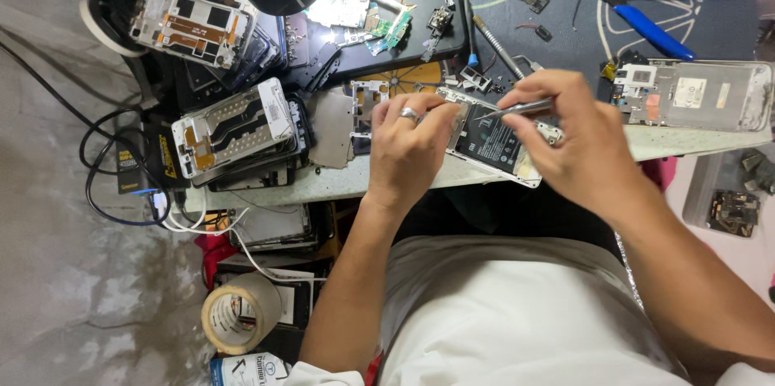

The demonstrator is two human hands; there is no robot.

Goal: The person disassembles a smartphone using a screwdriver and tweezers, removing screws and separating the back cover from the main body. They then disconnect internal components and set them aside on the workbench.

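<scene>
At the desk's near edge lies an opened flat phone with a black battery [492, 142]. It looks thin and easy to break, so hold its sides. The left hand [406, 148] presses its fingers down on the phone. The right hand [577, 144] pinches thin silver metal tweezers [517, 108].

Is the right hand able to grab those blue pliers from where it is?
Probably yes. The blue pliers lie uncovered on the dark mat beyond the right hand, with nothing between. But that hand holds tweezers, so it would need to drop them first.
</scene>
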